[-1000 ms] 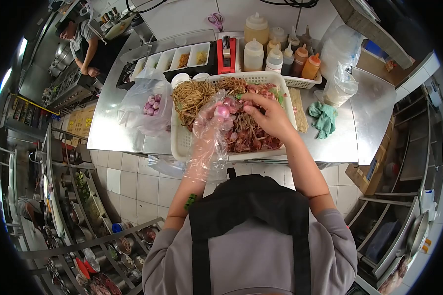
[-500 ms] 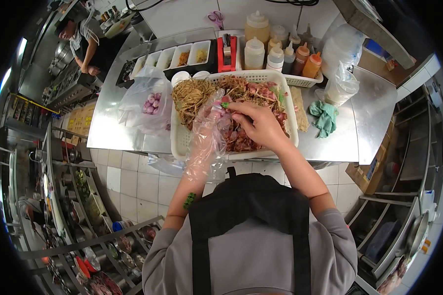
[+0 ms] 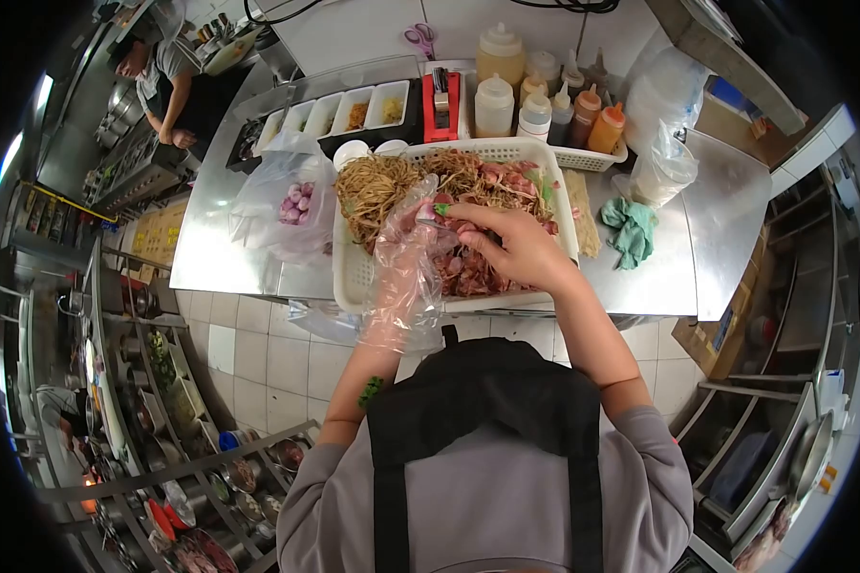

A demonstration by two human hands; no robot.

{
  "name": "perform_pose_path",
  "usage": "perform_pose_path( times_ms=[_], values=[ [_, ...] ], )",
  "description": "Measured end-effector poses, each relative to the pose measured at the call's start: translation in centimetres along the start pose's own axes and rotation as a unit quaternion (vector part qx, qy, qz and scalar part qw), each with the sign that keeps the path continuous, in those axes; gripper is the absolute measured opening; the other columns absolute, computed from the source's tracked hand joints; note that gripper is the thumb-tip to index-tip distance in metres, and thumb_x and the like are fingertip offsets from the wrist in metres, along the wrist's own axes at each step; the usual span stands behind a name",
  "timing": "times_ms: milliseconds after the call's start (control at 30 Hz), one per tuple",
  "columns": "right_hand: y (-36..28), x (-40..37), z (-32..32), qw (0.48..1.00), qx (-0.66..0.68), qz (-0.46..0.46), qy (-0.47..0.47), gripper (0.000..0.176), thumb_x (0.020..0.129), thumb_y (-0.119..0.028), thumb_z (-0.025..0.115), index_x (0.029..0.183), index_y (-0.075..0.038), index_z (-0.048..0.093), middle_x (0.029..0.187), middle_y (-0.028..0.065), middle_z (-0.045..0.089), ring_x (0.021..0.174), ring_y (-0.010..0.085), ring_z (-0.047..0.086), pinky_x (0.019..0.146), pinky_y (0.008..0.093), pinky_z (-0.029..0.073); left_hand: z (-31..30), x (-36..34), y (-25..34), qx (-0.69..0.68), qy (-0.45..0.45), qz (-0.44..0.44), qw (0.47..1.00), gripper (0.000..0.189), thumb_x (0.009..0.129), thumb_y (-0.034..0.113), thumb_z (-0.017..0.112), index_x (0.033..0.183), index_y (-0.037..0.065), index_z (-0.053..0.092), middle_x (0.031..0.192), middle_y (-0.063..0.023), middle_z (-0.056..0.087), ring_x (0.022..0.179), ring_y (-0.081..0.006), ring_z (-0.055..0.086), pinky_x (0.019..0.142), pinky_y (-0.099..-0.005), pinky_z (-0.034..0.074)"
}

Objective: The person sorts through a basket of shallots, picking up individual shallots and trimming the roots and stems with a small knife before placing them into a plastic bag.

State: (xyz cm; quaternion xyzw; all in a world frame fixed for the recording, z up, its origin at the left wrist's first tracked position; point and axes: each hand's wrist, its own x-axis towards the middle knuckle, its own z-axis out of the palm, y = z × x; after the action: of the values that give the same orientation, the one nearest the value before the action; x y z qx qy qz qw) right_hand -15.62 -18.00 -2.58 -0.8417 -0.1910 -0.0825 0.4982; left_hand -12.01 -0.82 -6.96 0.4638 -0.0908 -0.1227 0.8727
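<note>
A clear plastic glove covers my left hand [image 3: 413,224], whose fingers are closed around a small purplish-pink shallot [image 3: 428,212]. My bare right hand [image 3: 508,244] meets it, thumb and index finger pinched. By the right fingertips show a green bit and a thin silvery edge, too small to identify. Both hands are above a white plastic basket [image 3: 354,298]. Inside it lie dry straw-coloured stalks [image 3: 376,191] on the left and reddish shallots with loose skins [image 3: 478,272] on the right. Left of the basket, a clear plastic bag [image 3: 258,224] holds peeled shallots [image 3: 295,202].
Behind the basket stand white ingredient trays [image 3: 388,103], a red dispenser [image 3: 440,105] and several sauce bottles [image 3: 494,105]. A green cloth [image 3: 630,232] lies on the steel counter [image 3: 674,277] at the right. A co-worker [image 3: 167,81] stands at far left; shelves flank both sides.
My right hand has shifted slightly right and down, its fingers still at the shallot. My left hand stays nearly in place. Another person at lower left has shifted.
</note>
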Motion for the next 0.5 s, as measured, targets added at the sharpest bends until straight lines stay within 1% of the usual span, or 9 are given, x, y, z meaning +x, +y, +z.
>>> perform_pose_path(
  times_ms=[33,100,267,333,400,433,467,500],
  values=[
    [0.2,0.0,0.1,1.000,0.000,0.001,0.001,0.031,0.086,-0.010,0.058,0.117,-0.006,0.057,0.102,0.0161,0.064,0.092,0.0317,0.062,0.081,0.0346,0.046,0.1,-0.2,0.2,0.000,-0.007,-0.014,1.000,0.038,0.087,0.013,0.060,0.123,0.004,0.049,0.114,-0.0117,0.058,0.089,-0.0202,0.063,0.060,-0.0310,0.056],
    [0.5,0.0,0.3,0.999,-0.034,-0.015,0.014,0.030,0.087,-0.015,0.057,0.116,-0.011,0.057,0.101,0.0122,0.064,0.089,0.0314,0.062,0.076,0.0366,0.048,0.2,-0.2,0.3,0.007,-0.006,-0.012,1.000,0.038,0.086,0.011,0.060,0.122,0.004,0.050,0.113,-0.0112,0.058,0.089,-0.0197,0.063,0.060,-0.0306,0.056],
    [0.5,0.3,0.7,0.997,-0.057,-0.029,0.043,0.029,0.087,-0.015,0.057,0.115,-0.011,0.058,0.104,0.0123,0.063,0.090,0.0317,0.061,0.076,0.0367,0.048,0.7,-0.4,0.8,0.043,-0.003,-0.013,0.999,0.036,0.085,0.007,0.060,0.119,0.003,0.052,0.111,-0.0106,0.059,0.089,-0.0184,0.063,0.063,-0.0301,0.056],
    [0.5,0.3,0.8,0.996,-0.063,-0.036,0.053,0.028,0.087,-0.015,0.057,0.114,-0.011,0.059,0.104,0.0129,0.063,0.090,0.0318,0.061,0.076,0.0363,0.048,0.8,-0.2,0.5,0.035,0.007,0.015,0.999,0.036,0.084,0.005,0.061,0.119,0.002,0.052,0.109,-0.0107,0.060,0.090,-0.0181,0.062,0.066,-0.0303,0.055],
    [0.5,0.3,0.8,0.997,0.062,0.007,0.043,0.027,0.088,-0.016,0.057,0.114,-0.009,0.059,0.106,0.0121,0.063,0.093,0.0265,0.062,0.081,0.0335,0.047,0.1,0.2,0.0,0.042,-0.009,0.029,0.999,0.038,0.084,0.005,0.060,0.120,0.002,0.051,0.108,-0.0109,0.060,0.090,-0.0187,0.062,0.067,-0.0307,0.055],
    [0.8,0.3,0.8,0.997,0.062,0.006,0.043,0.027,0.088,-0.016,0.057,0.114,-0.009,0.059,0.106,0.0121,0.063,0.093,0.0265,0.062,0.081,0.0335,0.047,-0.1,0.3,-0.1,0.049,-0.024,0.044,0.998,0.039,0.084,0.004,0.060,0.122,0.002,0.051,0.108,-0.0112,0.060,0.091,-0.0192,0.062,0.069,-0.0311,0.054],
    [1.4,0.4,0.6,0.993,0.104,0.035,0.032,0.027,0.089,-0.017,0.056,0.114,-0.007,0.058,0.107,0.0110,0.063,0.096,0.0231,0.061,0.084,0.0322,0.045,-0.2,0.0,-0.3,0.049,-0.024,0.044,0.998,0.039,0.084,0.004,0.060,0.122,0.002,0.051,0.108,-0.0112,0.060,0.091,-0.0192,0.062,0.069,-0.0311,0.054],
    [1.8,0.4,0.5,0.987,0.146,0.064,0.021,0.028,0.090,-0.018,0.056,0.115,-0.006,0.058,0.108,0.0099,0.063,0.098,0.0197,0.059,0.088,0.0310,0.043,0.7,-0.6,0.4,0.038,-0.025,0.026,0.999,0.040,0.084,0.004,0.060,0.122,0.001,0.050,0.108,-0.0111,0.060,0.091,-0.0196,0.062,0.068,-0.0311,0.054]
  ],
)
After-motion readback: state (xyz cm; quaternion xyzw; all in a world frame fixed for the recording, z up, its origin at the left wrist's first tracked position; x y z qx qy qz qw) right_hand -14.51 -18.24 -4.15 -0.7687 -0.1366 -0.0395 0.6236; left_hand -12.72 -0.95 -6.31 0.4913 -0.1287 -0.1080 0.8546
